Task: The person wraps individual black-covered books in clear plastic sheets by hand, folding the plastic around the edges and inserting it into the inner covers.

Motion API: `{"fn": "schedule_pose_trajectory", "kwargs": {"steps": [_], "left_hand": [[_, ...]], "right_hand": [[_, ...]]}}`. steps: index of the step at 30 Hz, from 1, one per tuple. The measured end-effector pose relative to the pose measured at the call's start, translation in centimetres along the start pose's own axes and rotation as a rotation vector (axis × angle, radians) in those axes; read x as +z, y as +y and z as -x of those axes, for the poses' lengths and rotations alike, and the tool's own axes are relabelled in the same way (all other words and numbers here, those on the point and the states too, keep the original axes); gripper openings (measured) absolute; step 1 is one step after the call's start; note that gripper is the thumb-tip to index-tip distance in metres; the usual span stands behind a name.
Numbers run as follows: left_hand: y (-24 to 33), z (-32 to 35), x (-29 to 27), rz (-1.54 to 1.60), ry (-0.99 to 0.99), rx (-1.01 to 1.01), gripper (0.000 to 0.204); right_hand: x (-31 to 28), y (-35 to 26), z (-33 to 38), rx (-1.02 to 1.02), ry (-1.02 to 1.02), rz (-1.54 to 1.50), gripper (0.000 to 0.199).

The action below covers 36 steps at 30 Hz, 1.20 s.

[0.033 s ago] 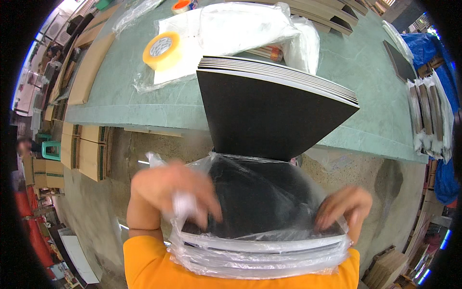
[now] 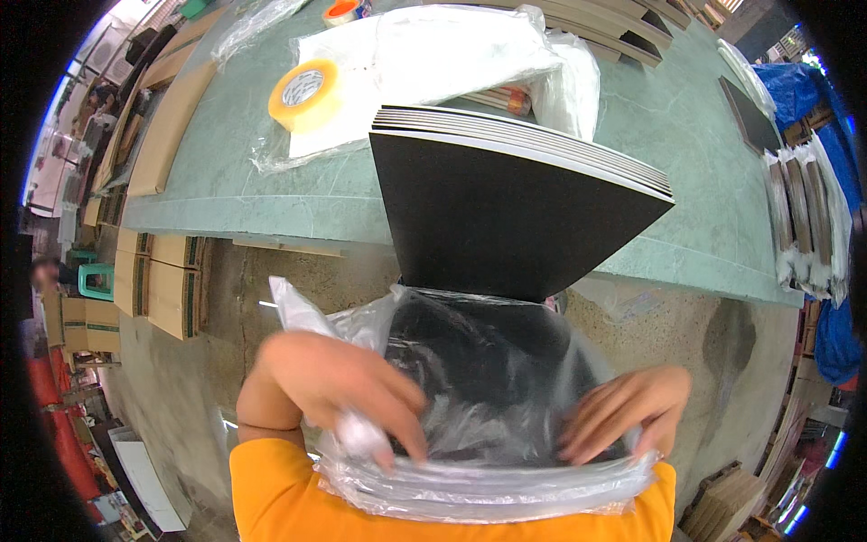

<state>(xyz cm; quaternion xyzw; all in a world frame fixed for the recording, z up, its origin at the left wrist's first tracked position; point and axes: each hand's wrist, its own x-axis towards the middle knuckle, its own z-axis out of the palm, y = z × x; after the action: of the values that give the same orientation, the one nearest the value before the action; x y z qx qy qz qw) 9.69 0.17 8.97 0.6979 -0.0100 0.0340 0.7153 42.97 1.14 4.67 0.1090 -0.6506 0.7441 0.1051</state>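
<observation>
A stack of thin black panels with pale edges is wrapped in clear plastic film (image 2: 479, 361) close to my body. My left hand (image 2: 348, 384) is closed around a bunched, whitish piece of film over the stack's left side. A twisted end of film sticks out beyond its wrist. Over the right side lies my right hand (image 2: 632, 406), its fingers stretched out and resting on the film. Just past the wrapped stack, a second stack of black panels (image 2: 506, 217) leans upright against the table edge, unwrapped at the top.
On the green table (image 2: 226, 203) sit a roll of yellowish tape (image 2: 302, 95), white plastic sheeting (image 2: 452, 54) and a tape roll with an orange core (image 2: 343, 11). Cardboard boxes (image 2: 172, 285) stand on the floor at left. Wrapped panels (image 2: 804, 217) stand at the right end.
My right hand has shifted left and flattened onto the film. My left hand has moved slightly down and right, and the film now covers the near edge of the stack more fully.
</observation>
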Motion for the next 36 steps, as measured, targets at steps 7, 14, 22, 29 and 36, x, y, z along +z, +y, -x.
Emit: {"fn": "schedule_pose_trajectory", "kwargs": {"steps": [7, 14, 22, 29, 36], "left_hand": [[-23.5, -2.1, 1.2, -0.528, 0.635, -0.726, 0.025], [-5.9, -9.1, -3.5, -0.505, 0.908, 0.025, 0.053], [-2.8, -5.3, -4.2, -0.006, 1.219, 0.022, 0.078], [-3.8, -5.5, -3.6, -0.406, 1.248, -0.059, 0.05], [-2.8, -6.2, -2.4, -0.76, 1.158, -0.377, 0.028]], "right_hand": [[-1.2, 15.9, 3.5, 0.896, 0.336, 0.559, 0.067], [-2.8, 5.5, -6.8, 0.41, 0.377, 0.501, 0.049], [-2.9, 4.1, -4.7, 0.305, 0.623, 0.028, 0.03], [-3.7, 4.2, -3.3, 0.325, 0.826, -0.167, 0.015], [-3.2, 7.0, -0.4, 0.188, 1.025, -0.581, 0.026]]}}
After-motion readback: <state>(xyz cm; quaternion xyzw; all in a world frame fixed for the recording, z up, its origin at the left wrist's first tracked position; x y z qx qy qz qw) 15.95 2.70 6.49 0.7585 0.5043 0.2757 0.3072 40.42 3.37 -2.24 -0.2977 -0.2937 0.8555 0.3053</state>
